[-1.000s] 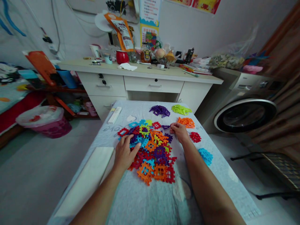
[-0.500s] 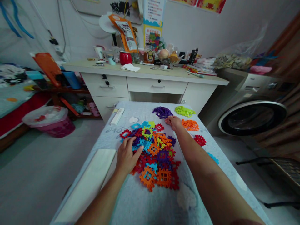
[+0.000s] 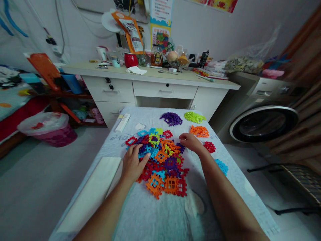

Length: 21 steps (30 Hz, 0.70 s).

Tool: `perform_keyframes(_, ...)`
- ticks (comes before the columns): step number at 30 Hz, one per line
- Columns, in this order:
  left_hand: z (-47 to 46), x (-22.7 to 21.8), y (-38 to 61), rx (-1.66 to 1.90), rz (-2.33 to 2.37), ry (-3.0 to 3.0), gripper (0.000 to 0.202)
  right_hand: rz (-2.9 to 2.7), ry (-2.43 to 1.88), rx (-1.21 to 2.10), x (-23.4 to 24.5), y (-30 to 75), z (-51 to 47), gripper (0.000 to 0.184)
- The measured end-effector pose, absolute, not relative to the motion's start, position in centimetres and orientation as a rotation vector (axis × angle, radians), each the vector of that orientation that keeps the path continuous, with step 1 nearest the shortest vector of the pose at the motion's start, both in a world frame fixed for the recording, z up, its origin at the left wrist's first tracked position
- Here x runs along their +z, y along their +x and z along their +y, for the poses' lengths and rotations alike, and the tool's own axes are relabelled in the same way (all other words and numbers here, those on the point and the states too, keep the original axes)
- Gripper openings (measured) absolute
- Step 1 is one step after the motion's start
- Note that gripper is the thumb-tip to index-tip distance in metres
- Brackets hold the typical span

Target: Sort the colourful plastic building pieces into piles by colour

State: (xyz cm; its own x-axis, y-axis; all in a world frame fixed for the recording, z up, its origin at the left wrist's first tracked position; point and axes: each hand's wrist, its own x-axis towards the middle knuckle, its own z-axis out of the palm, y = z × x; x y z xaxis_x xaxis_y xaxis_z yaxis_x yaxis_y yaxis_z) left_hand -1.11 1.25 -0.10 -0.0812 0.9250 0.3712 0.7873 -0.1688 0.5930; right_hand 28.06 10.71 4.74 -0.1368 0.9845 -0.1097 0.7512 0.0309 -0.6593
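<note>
Right hand (image 3: pixel 191 142): drawn back from the purple pile (image 3: pixel 171 118) since half a second ago, to just beside the right edge of the heap (image 3: pixel 161 156); fingers curled nearly together, whether a piece is pinched cannot be told.
Left hand (image 3: pixel 133 164): kept at the heap's left side, thumb spread wide from the fingers, nothing seen gripped.
Heap: overlapped between the hands; neighbours could be dragged along by snagged teeth if one piece is pulled.
Red pile (image 3: pixel 209 147), blue pile (image 3: pixel 222 166): right of the right hand and its forearm; could be scattered by a sideways brush.
</note>
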Motion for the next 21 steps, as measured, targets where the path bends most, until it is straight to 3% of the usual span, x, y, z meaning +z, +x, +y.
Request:
perform_keyframes(3,1.2,-0.1,-1.1,1.070,1.897,1.975,0.052,-2.273,-1.848,0.580,4.7,28.5,9.4,0.019)
perform_keyframes(11,1.3,-0.2,-1.1,1.054,1.898,1.985,0.054,-2.285,-1.919,0.619,4.7,28.6,8.8,0.038)
perform_keyframes(17,1.2,-0.1,-1.1,1.024,1.926,1.983,0.054,-2.053,-1.837,0.760,4.6,29.4,8.7,0.010)
perform_keyframes(21,1.2,-0.2,-1.1,1.021,1.931,1.990,0.056,-1.837,-1.769,0.858,4.8,30.4,8.2,0.005)
